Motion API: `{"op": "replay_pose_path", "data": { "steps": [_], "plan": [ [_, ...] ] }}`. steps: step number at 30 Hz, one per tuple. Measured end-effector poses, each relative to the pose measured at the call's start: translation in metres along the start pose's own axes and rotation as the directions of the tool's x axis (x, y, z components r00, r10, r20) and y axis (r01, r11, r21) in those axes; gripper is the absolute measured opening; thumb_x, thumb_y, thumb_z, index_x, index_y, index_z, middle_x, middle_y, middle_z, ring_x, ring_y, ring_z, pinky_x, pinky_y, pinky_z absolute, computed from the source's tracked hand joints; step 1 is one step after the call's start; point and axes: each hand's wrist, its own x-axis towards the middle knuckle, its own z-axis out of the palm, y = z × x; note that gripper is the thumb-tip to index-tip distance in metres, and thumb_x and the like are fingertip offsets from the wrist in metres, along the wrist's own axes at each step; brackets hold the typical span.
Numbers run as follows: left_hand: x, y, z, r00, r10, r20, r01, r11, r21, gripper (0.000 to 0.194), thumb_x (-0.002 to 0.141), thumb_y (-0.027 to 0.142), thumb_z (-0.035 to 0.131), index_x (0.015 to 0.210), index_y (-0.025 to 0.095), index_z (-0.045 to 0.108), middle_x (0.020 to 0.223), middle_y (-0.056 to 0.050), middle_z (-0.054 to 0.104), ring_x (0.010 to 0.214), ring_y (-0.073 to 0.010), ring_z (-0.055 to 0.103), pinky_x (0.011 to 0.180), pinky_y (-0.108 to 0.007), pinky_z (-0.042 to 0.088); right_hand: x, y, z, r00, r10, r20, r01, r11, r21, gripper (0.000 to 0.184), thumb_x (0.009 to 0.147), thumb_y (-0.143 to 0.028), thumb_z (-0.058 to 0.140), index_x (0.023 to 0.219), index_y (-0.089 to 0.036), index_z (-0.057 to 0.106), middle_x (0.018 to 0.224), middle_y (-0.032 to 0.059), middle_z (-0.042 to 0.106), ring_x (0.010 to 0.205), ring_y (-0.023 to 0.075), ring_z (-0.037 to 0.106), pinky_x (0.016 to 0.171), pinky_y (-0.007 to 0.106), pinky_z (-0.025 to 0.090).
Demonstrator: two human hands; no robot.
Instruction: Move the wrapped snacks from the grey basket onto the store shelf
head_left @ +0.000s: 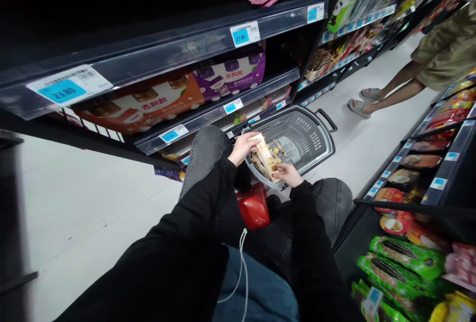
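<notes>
My left hand (243,148) pinches the upper end of a narrow cream-and-yellow packet (265,154). Its lower end is held by my right hand (288,174), so the packet slants between both hands. Directly beneath is a grey shopping basket (323,151) standing on the floor. In its near end lie several similar brown and cream packets (259,164), partly covered by my hands. A shiny red object (254,207), whose kind I cannot make out, stands between my legs, close to the basket.
Left, a black shelf holds an orange carton (148,101) and a purple carton (232,74). Green snack bags (403,272) and cup-like tubs (396,222) fill the right shelf. A person in khaki shorts (444,46) and sandals stands farther along the aisle.
</notes>
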Motion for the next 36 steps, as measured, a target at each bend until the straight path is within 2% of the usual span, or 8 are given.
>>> {"op": "replay_pose_path", "data": {
  "steps": [4, 9, 14, 20, 23, 28, 31, 36],
  "plan": [
    [-0.001, 0.000, 0.001, 0.999, 0.014, 0.029, -0.014, 1.000, 0.012, 0.033, 0.066, 0.018, 0.069, 0.096, 0.007, 0.062, 0.093, -0.013, 0.068, 0.073, -0.0171, 0.067, 0.066, -0.025, 0.053, 0.006, 0.012, 0.026, 0.984, 0.076, 0.163, -0.056, 0.991, -0.125, 0.035, 0.049, -0.033, 0.076, 0.052, -0.018, 0.045, 0.043, -0.0095, 0.038, 0.041, 0.0046, 0.033, 0.040, 0.019, 0.029],
    [0.000, 0.000, -0.003, 0.998, 0.030, 0.053, -0.030, 0.999, 0.009, 0.035, 0.066, 0.020, 0.069, 0.098, 0.008, 0.063, 0.092, -0.012, 0.068, 0.074, -0.0196, 0.067, 0.070, -0.030, 0.053, 0.007, 0.008, 0.042, 0.976, 0.066, 0.208, -0.051, 0.996, -0.075, 0.037, 0.050, -0.035, 0.075, 0.057, -0.020, 0.042, 0.045, -0.0104, 0.036, 0.041, 0.0044, 0.030, 0.039, 0.019, 0.025],
    [0.002, -0.002, -0.002, 0.998, 0.048, 0.031, -0.046, 0.996, -0.073, 0.030, 0.067, 0.019, 0.069, 0.094, 0.009, 0.061, 0.085, -0.010, 0.068, 0.074, -0.0176, 0.067, 0.075, -0.031, 0.051, 0.002, -0.003, 0.039, 0.988, 0.038, 0.148, -0.025, 0.996, -0.090, 0.038, 0.053, -0.030, 0.071, 0.055, -0.022, 0.034, 0.045, -0.0100, 0.031, 0.043, 0.0054, 0.028, 0.043, 0.020, 0.024],
    [0.003, 0.005, -0.002, 1.000, -0.005, -0.021, -0.004, 0.909, -0.416, 0.008, 0.082, 0.019, 0.055, 0.077, 0.015, 0.052, 0.064, 0.001, 0.057, 0.055, -0.0078, 0.057, 0.064, -0.023, 0.050, -0.008, -0.013, 0.054, 0.972, -0.199, -0.124, 0.148, 0.930, -0.337, 0.021, 0.065, -0.034, 0.064, 0.066, -0.022, 0.047, 0.050, -0.0067, 0.039, 0.048, 0.0099, 0.037, 0.050, 0.024, 0.033],
    [-0.002, 0.014, -0.005, 0.999, -0.036, 0.030, 0.046, 0.821, -0.569, 0.019, 0.089, 0.023, 0.046, 0.071, 0.016, 0.047, 0.053, 0.004, 0.044, 0.045, -0.0057, 0.044, 0.050, -0.017, 0.044, -0.008, -0.013, 0.072, 0.980, -0.177, -0.094, 0.158, 0.971, -0.182, 0.028, 0.066, -0.043, 0.065, 0.079, -0.022, 0.051, 0.059, -0.0048, 0.049, 0.052, 0.0110, 0.047, 0.053, 0.024, 0.040],
    [-0.012, 0.026, -0.004, 0.993, -0.074, 0.093, 0.116, 0.773, -0.624, 0.036, 0.090, 0.040, 0.041, 0.064, 0.016, 0.043, 0.047, 0.005, 0.030, 0.038, -0.0054, 0.033, 0.039, -0.015, 0.034, -0.007, -0.014, 0.087, 0.989, 0.057, 0.140, -0.089, 0.966, 0.241, 0.044, 0.058, -0.052, 0.068, 0.081, -0.019, 0.049, 0.060, -0.0039, 0.057, 0.047, 0.0110, 0.054, 0.046, 0.025, 0.047],
    [-0.012, 0.026, -0.001, 0.989, -0.053, 0.140, 0.129, 0.773, -0.621, 0.035, 0.086, 0.046, 0.048, 0.070, 0.015, 0.049, 0.052, 0.004, 0.041, 0.042, -0.0057, 0.042, 0.043, -0.017, 0.040, -0.008, -0.017, 0.082, 0.993, 0.087, 0.075, -0.103, 0.962, 0.252, 0.043, 0.055, -0.049, 0.072, 0.074, -0.017, 0.051, 0.051, -0.0054, 0.054, 0.040, 0.0097, 0.051, 0.041, 0.023, 0.045],
    [-0.006, 0.021, 0.002, 0.997, -0.030, 0.073, 0.066, 0.827, -0.559, 0.019, 0.089, 0.027, 0.047, 0.086, 0.012, 0.058, 0.067, 0.000, 0.058, 0.050, -0.0062, 0.054, 0.055, -0.019, 0.048, -0.009, -0.022, 0.073, 0.997, 0.075, -0.022, -0.069, 0.974, 0.216, 0.037, 0.055, -0.043, 0.073, 0.072, -0.017, 0.053, 0.049, -0.0054, 0.054, 0.038, 0.0090, 0.049, 0.039, 0.022, 0.044]
  ]
}}
